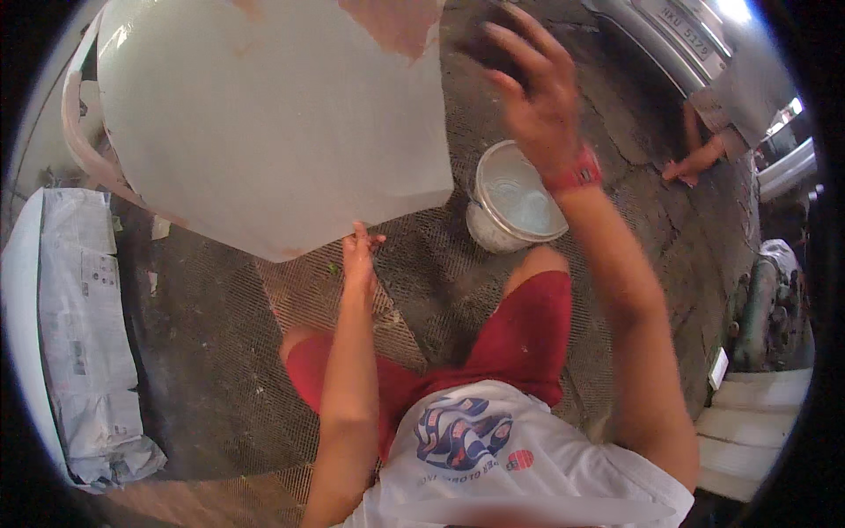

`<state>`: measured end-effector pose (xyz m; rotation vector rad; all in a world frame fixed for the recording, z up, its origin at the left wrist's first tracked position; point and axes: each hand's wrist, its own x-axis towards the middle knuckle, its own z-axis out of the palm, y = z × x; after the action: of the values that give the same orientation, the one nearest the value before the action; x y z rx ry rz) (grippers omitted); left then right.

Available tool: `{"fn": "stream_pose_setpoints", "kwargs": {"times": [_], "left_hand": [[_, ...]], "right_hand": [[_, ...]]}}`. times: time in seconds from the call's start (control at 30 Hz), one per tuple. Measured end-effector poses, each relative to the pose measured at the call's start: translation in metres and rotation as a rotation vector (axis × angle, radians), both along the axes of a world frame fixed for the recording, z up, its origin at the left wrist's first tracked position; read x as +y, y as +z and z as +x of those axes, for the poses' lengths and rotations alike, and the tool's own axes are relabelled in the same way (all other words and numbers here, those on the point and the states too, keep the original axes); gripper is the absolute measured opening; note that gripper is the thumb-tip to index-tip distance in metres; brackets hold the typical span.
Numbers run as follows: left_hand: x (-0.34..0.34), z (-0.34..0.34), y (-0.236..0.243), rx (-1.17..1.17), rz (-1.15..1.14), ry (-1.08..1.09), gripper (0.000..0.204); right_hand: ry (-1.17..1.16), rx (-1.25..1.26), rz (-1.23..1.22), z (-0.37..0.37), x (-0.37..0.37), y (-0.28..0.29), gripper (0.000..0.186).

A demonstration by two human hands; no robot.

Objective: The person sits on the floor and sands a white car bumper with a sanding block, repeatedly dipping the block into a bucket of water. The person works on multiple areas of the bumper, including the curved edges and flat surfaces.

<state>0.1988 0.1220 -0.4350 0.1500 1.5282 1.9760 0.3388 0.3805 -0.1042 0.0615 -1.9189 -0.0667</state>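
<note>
Most of your panel, ahead of you over the floor, was grey; reddish patches along its far edge looked unfinished. Your left hand met its near edge (grip unclear); your right hand curled near the pail, too blurred to tell its hold.

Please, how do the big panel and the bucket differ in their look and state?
The panel is broad and angular, while the bucket is round and hollow. The panel shows reddish-brown patches; the bucket holds liquid. The panel looks much larger than the bucket. Both are mostly pale.
</note>
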Motion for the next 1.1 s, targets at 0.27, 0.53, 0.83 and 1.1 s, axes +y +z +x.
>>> {"fn": "stream_pose_setpoints", "kwargs": {"times": [0.27,0.53,0.83,1.1], "left_hand": [[-0.024,0.039,0.014,-0.032,-0.110,-0.212,0.077],[-0.117,0.128,-0.107,0.019,-0.428,-0.226,0.069],[-0.132,0.177,-0.115,0.102,-0.549,-0.246,0.061],[-0.066,0.123,0.093,0.912,-0.651,-0.375,0.047]], "right_hand": [[-0.529,-0.337,-0.878,0.129,0.166,-0.273,0.044],[-0.371,-1.335,-0.686,0.096,0.185,-0.381,0.051],[-0.434,-1.583,-0.428,0.117,0.205,-0.467,0.071],[-0.405,-1.750,-0.301,0.101,0.201,-0.353,0.066]]}}
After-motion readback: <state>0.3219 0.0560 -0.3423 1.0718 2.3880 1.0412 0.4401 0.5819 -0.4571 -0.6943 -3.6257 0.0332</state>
